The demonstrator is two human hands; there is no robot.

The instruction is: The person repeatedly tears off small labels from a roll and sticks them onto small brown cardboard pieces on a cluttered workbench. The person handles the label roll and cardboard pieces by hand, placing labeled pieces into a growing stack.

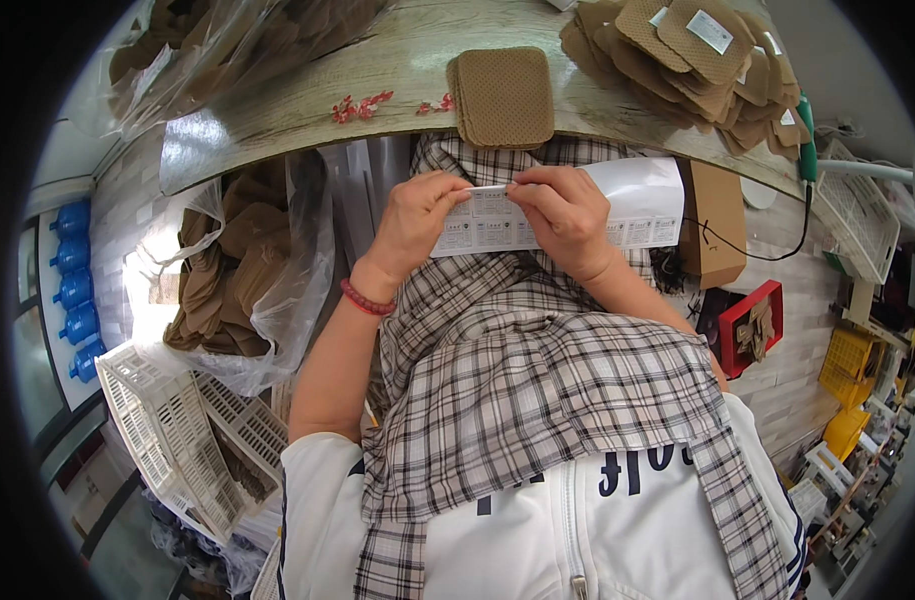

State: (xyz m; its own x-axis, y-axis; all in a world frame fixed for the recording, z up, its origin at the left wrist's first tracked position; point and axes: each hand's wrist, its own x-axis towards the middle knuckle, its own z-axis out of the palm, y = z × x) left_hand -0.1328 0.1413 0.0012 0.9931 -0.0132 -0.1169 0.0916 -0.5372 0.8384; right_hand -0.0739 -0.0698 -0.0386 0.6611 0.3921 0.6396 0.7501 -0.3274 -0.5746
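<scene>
Over my plaid-covered lap I hold a white sheet of printed labels [647, 205] by its upper edge. My left hand [417, 222] pinches the sheet near its left end. A short way to the right, my right hand [565, 215] grips the same edge, fingers curled over it. Between the hands the edge looks folded. Just beyond them a small stack of brown mesh pads [504, 98] with rounded corners lies at the table's near edge.
The wooden table [277, 130] carries red-and-white scraps [362, 106] and a large pile of tagged brown pads [682, 60]. At left stand a plastic bag of brown pieces [242, 260] and a white crate [172, 430]. A cardboard box [712, 235] and red bin [752, 328] are at right.
</scene>
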